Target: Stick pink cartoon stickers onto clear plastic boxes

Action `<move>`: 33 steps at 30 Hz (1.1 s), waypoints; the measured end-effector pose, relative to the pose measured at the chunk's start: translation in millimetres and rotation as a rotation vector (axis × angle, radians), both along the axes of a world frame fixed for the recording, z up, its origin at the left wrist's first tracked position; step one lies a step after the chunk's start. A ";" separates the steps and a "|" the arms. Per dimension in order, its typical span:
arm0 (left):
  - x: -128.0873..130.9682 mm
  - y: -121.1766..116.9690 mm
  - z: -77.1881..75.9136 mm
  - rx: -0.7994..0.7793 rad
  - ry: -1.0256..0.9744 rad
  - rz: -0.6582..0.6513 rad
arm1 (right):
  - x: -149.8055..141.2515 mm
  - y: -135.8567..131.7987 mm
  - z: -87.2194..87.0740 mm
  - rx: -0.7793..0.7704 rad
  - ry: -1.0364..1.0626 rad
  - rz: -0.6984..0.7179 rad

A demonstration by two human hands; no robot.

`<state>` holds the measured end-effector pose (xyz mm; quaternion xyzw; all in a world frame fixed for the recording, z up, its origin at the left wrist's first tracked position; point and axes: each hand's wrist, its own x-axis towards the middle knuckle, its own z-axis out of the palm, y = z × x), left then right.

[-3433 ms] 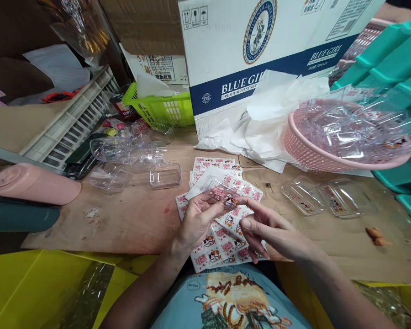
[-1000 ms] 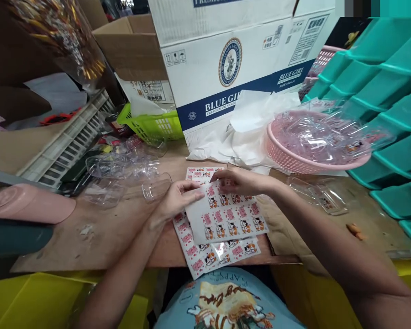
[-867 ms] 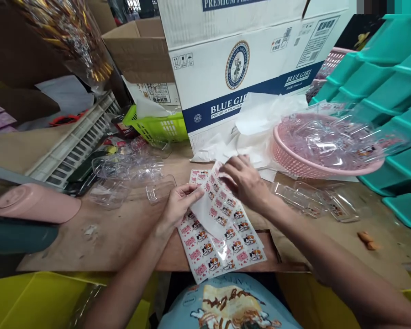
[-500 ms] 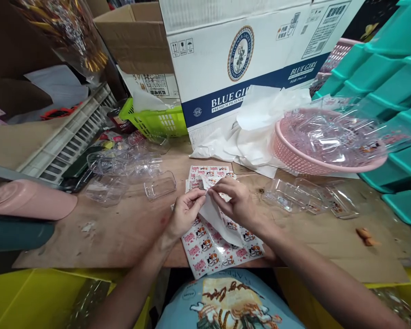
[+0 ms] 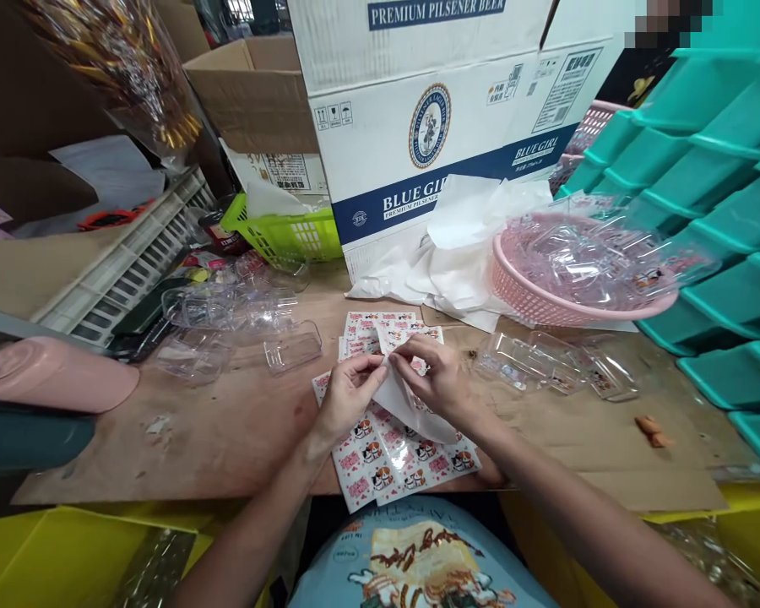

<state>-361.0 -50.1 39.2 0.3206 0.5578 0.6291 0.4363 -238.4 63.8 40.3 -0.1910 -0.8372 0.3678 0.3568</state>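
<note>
Nearest to us, at the front of the worktop (image 5: 241, 439), glossy sticker sheets (image 5: 371, 460) overlap in a loose pile; their shine suggests they would slide over one another easily, so a flat palm would steady them better than a push. Just above the pile we have the curled sticker sheet (image 5: 406, 408), its white back partly showing, bowed beneath our left hand (image 5: 347, 393) and right hand (image 5: 436, 380). Both grips look pinched closed on its upper edge, thumb to forefinger, close together. We judge it almost weightless and limp, apt to crease or tear if tugged, and probably tacky wherever a sticker lifts, so a light fingertip hold at a corner or margin should suit it best. Beyond, to the right, clear plastic boxes (image 5: 562, 363) lie in a row; they look thin, stiff and slick, best taken by their side walls. Further off, a pink basket (image 5: 538, 306) heaped with clear plastic stands beside crumpled white paper (image 5: 465, 253), before a white carton (image 5: 380, 127).
</note>
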 end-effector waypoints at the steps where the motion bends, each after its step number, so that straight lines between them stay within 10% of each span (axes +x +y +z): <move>1: 1.8 -1.0 0.5 -0.006 -0.013 -0.001 | -1.1 1.4 -1.9 -0.080 0.005 -0.019; 7: -1.5 -6.1 -14.4 -0.040 -0.042 0.087 | 3.9 16.7 0.3 -0.307 0.044 -0.079; 11: -5.7 -9.2 -20.6 -0.070 0.371 0.202 | 11.3 31.2 10.9 -0.438 0.287 -0.243; 15: 7.2 -6.9 -7.4 0.046 0.768 0.243 | 11.5 23.0 23.4 -0.086 0.292 -0.310; 19: 17.9 -0.5 6.4 0.149 0.171 -0.017 | 12.2 -0.3 28.4 0.150 0.129 0.027; 22: 15.7 -0.8 8.1 0.172 -0.218 -0.014 | 17.5 -1.6 25.3 -0.192 0.244 -0.094; 26: 20.1 -4.5 7.0 0.216 -0.269 -0.020 | 19.4 6.3 15.0 -0.659 0.186 -0.066; 29: 21.6 -10.3 8.8 0.185 -0.010 -0.018 | 22.3 6.8 13.5 -0.661 0.238 -0.064; 33: -17.1 -28.8 15.2 0.060 0.724 0.348 | 36.1 7.4 27.2 -0.374 0.341 -0.257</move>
